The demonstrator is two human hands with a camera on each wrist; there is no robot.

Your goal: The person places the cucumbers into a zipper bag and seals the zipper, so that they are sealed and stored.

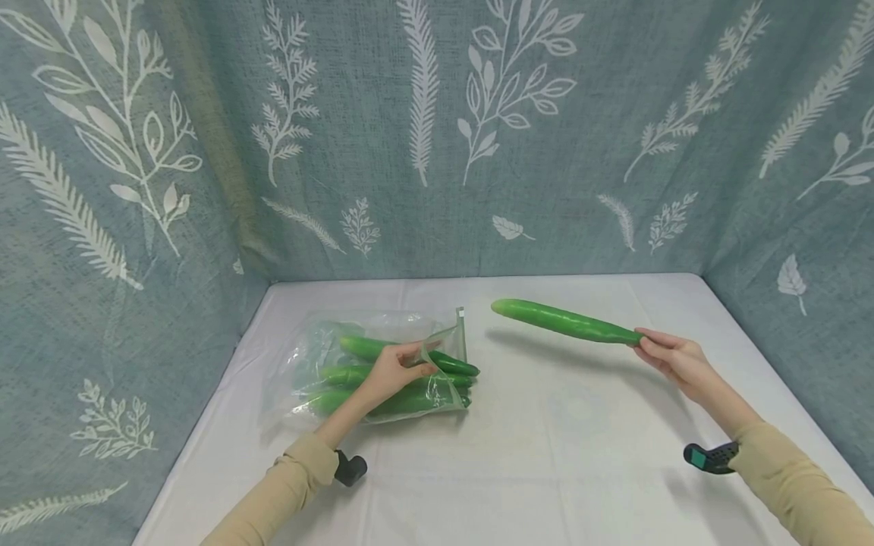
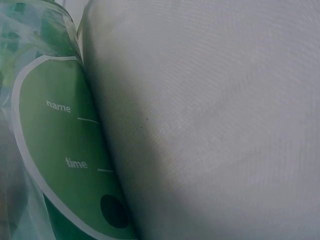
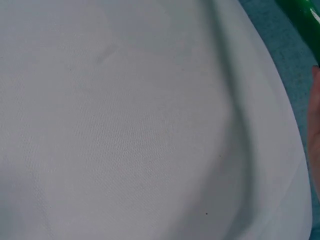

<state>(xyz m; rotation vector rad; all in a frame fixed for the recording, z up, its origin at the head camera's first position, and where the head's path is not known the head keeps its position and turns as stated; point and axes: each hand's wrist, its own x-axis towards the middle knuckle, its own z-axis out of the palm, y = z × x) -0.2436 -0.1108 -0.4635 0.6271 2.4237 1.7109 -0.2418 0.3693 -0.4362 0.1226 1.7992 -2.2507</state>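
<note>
My right hand (image 1: 679,362) grips a long green cucumber (image 1: 567,321) by its narrow dark end. The cucumber is held above the table, its pale tip pointing left and its shadow falling below it. On the left, a clear zip bag (image 1: 290,379) lies flat with its mouth facing right. Several cucumbers (image 1: 403,402) are inside, their stem ends at the mouth. My left hand (image 1: 396,373) holds the bag's upper layer near the opening, thumb and fingers at the raised edge. In the left wrist view, a green printed label (image 2: 60,135) shows on the bag.
A white cloth (image 1: 567,447) covers the table. Blue-green curtains (image 1: 451,220) with white leaf prints stand behind it and along both sides. A dark wrist device (image 1: 712,458) sits at the right cuff, another (image 1: 350,469) at the left.
</note>
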